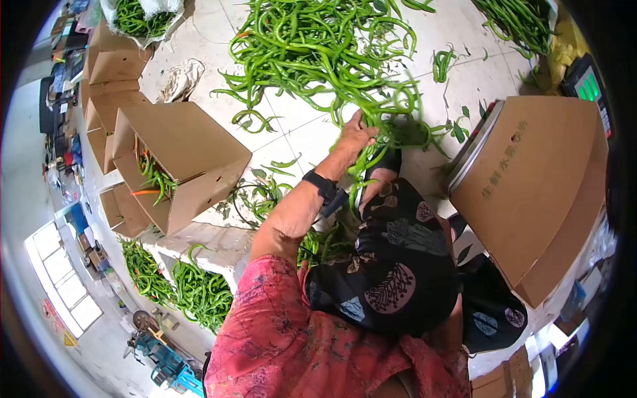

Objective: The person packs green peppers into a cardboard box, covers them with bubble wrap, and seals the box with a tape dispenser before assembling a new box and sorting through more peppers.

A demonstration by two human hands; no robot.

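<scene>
Reaching up from the lower left, my left hand (356, 137) is closed around several long green peppers (361, 162) at the near edge of a large heap. Some peppers beside its fingers are smeared by motion. A dark band (324, 188) is on that wrist. The loose heap of green peppers (312, 50) spreads over the pale tiled floor (302, 142), beyond the hand. My right hand does not show.
Open cardboard boxes stand at the left, one (189, 142) holding peppers. A large carton (531, 186) and a scale display (587, 87) are at the right. More peppers (199, 292) lie lower left; a filled sack (142, 20) is at the top left.
</scene>
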